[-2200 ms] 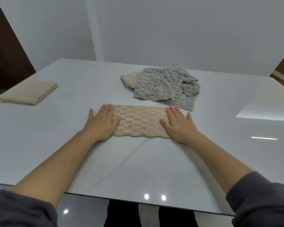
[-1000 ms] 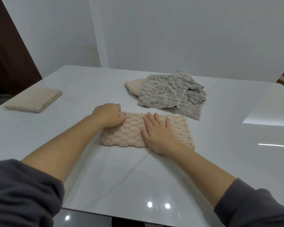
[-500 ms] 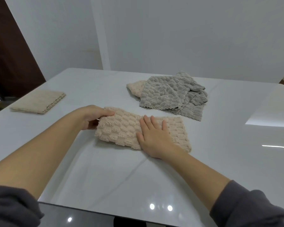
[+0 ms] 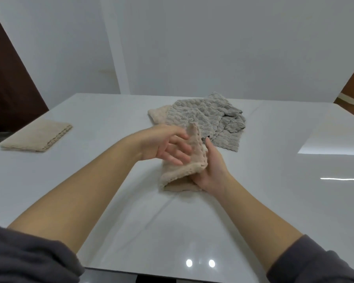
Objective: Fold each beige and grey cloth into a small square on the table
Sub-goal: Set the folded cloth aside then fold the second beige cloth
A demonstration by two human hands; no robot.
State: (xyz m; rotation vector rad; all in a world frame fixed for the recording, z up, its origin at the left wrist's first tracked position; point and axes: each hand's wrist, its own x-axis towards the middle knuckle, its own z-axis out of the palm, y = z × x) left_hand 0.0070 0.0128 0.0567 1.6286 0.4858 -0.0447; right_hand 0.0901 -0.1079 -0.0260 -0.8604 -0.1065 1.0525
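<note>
A beige waffle cloth (image 4: 194,160) lies in the middle of the white table (image 4: 131,211). Its left half stands raised and bends over to the right. My left hand (image 4: 168,146) pinches the raised flap near its top edge, its other fingers spread loosely. My right hand (image 4: 213,170) rests flat on the lower layer with straight fingers, partly behind the flap. Behind them, a crumpled grey cloth (image 4: 211,119) covers most of another beige cloth (image 4: 158,114).
A folded beige cloth (image 4: 37,137) sits at the table's far left. The table's front edge runs just below my forearms. White wall panels stand behind the table, and a dark door is at the left.
My left hand took hold of the cloth's left end and lifted it up and over to the right. My right hand slid from the cloth's right end to its middle and stayed pressed there.
</note>
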